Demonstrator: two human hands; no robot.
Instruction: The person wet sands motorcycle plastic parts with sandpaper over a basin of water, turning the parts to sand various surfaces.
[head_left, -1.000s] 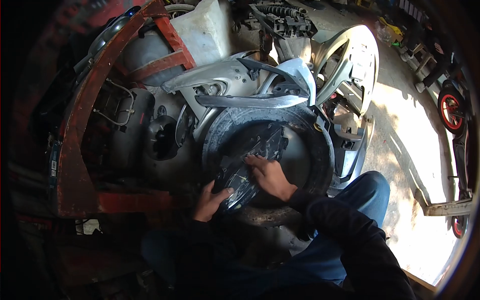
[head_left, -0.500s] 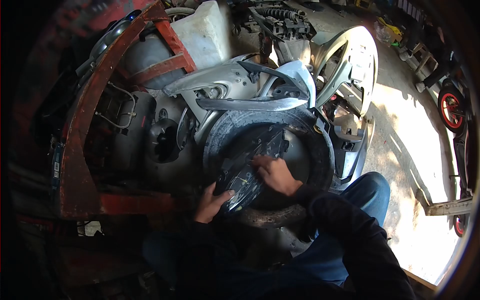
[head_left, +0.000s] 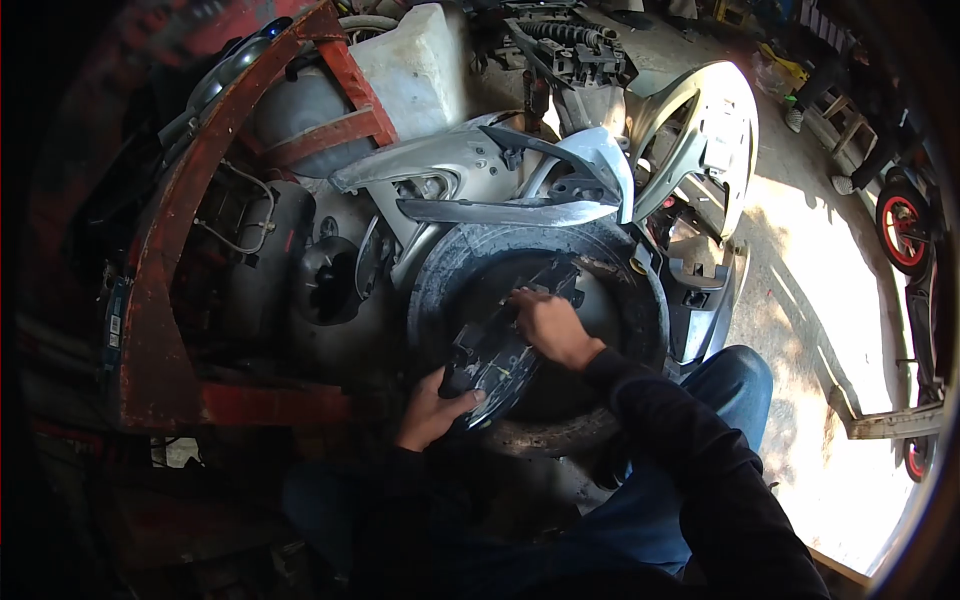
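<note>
A scuffed black plastic motorbike panel (head_left: 492, 352) lies tilted over the opening of a worn tyre (head_left: 440, 275). Its near left end is gripped by my left hand (head_left: 434, 412), thumb on top and the fingers mostly hidden beneath. My right hand (head_left: 556, 330) is closed, with bent fingers against the panel's upper face. What those fingers hold, if anything, is too small or hidden to make out. Pale scratches and a small yellowish mark show on the panel's lower part.
Silver fairing pieces (head_left: 510, 210) rest behind the tyre, near a pale curved panel (head_left: 735, 120). A red metal frame (head_left: 150, 330) stands at left around a grey tank. On the right are a red-rimmed wheel (head_left: 902, 228) and a person's legs (head_left: 822, 85) in the background.
My right hand has moved up along the panel, away from me. My left hand keeps its grip on the near end, with only a slight shift.
</note>
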